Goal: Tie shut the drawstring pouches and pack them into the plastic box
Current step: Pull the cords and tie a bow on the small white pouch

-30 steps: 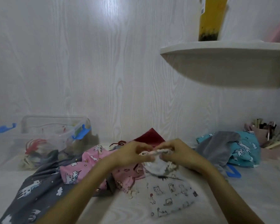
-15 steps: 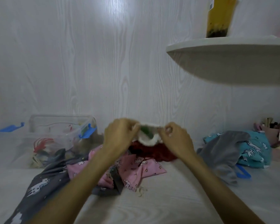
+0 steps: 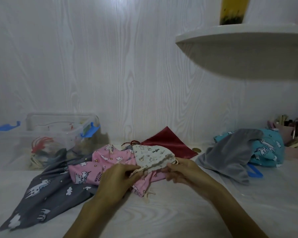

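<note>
While both hands work at the near edge of the white pouch [image 3: 151, 156], the task looks only partly done. That pouch lies mid-table on top of the pink pouch [image 3: 100, 166], its gathered mouth toward the person; the left hand [image 3: 118, 176] pinches the cord at the mouth's left end and the right hand [image 3: 182, 170] grips the right end, fingers curled on fabric and loop. Whether a knot is formed yet cannot be told. To the far left stands the box [image 3: 62, 133], clear with blue latches, open and already holding some items, though what they are is too blurred to say. Still loose on the table [image 3: 179, 217] are the pink one, a dark grey pouch [image 3: 46, 189] at near left, a red pouch [image 3: 169, 143] behind, and a grey [image 3: 230, 152] and a teal pouch [image 3: 267, 148] heaped at right, so most of the tying and packing seems left.
</note>
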{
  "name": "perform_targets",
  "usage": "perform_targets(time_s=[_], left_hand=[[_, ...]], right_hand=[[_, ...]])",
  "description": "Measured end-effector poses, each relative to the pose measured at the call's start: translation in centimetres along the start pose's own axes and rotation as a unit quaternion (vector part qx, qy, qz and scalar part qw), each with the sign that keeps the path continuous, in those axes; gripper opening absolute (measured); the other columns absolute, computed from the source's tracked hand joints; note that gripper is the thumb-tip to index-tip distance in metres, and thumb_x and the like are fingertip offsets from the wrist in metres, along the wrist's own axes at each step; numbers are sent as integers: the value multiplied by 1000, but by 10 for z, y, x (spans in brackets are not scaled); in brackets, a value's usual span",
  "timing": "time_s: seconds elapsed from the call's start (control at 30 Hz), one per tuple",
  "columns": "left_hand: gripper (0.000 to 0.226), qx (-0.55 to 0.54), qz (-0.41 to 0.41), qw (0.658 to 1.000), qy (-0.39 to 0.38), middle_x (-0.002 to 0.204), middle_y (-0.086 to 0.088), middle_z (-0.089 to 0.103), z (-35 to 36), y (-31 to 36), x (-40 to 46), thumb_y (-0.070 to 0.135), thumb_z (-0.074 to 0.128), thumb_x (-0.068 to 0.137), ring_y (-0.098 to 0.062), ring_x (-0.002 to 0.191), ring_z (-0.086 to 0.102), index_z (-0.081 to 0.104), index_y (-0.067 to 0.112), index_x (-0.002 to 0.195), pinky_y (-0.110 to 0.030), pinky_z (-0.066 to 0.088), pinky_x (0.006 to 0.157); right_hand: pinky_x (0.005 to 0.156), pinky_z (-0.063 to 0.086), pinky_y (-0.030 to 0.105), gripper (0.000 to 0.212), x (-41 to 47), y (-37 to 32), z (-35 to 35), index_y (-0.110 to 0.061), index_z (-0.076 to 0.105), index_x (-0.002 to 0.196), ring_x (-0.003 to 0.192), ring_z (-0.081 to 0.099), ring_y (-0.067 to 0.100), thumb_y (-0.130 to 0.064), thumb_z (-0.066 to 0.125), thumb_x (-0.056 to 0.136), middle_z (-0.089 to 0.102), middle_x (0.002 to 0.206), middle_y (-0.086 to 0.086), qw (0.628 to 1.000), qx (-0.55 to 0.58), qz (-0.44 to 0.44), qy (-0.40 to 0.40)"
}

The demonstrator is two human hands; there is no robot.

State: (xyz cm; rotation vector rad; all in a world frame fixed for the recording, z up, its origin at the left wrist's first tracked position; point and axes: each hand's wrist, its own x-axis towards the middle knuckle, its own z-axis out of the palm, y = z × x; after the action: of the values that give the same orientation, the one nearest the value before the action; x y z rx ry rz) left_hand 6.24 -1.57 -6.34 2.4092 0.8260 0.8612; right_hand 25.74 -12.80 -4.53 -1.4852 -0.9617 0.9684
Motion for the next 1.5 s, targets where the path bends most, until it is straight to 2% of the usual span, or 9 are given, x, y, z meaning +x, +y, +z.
perform_targets(time_s=[0.17,0.3,0.6,0.73,0.9,1.0,1.1,1.27,1.5], left_hand=[[16,-100,-34,988,112,54,29,63,-8,-9,7,41,71,75,9,51,58,77,30,85,-9,41,49],[15,-152,-54,978,130,63,18,71,-14,-11,9,44,67,71,-15,57,68,75,32,78,-24,55,52],[25,-34,-130,971,197,60,12,69,-27,-25,3,43,54,90,-5,36,61,71,27,81,-31,55,53],[27,102,-134,960,225,61,11,70,-33,-30,4,44,52,91,-13,63,69,71,31,77,-28,50,62],[35,202,-88,952,211,121,-7,63,-32,-28,7,39,47,95,-30,114,50,66,19,117,-43,42,89],[34,156,-24,969,192,115,-2,63,-33,-6,12,36,44,93,-23,104,55,65,23,115,-39,47,84],[26,156,-23,987,24,117,10,58,-22,17,21,31,54,91,-14,95,60,63,29,116,-30,47,78],[8,297,2,954,-31,93,5,58,-6,21,43,28,61,86,-16,82,57,63,21,83,-27,33,64],[15,76,16,991,-106,78,9,74,-44,17,83,32,74,78,1,65,64,77,25,92,-21,54,70]], right_hand=[[63,52,24,32,1,-1,-3,-7,70,102,74,68,18,-33,55,92,75,92,9,995,35,-27,84],[60,49,23,34,3,1,-2,-11,73,91,70,69,16,-38,53,92,76,84,4,989,-1,-44,139],[49,46,23,27,6,9,-44,1,68,91,54,59,15,-21,52,95,67,73,10,945,88,0,315],[45,43,18,21,1,10,-46,2,67,96,53,59,11,-16,59,90,70,83,13,969,24,69,236],[59,44,20,45,-10,-6,-49,-13,49,121,78,57,11,-3,68,81,57,106,6,981,-112,72,145],[62,42,14,38,-4,-16,-34,-18,59,111,78,54,1,-6,72,78,58,103,-7,957,-225,-50,177],[68,50,19,8,7,-12,-3,-23,73,86,72,61,-2,-24,74,78,68,79,-14,919,-341,-132,149],[61,49,28,24,27,-9,24,-20,70,64,55,55,8,-34,67,83,65,62,-5,856,-486,-129,125],[51,46,18,19,41,-61,-1,-12,72,77,49,55,8,-25,65,88,65,61,4,948,-303,-99,0]])
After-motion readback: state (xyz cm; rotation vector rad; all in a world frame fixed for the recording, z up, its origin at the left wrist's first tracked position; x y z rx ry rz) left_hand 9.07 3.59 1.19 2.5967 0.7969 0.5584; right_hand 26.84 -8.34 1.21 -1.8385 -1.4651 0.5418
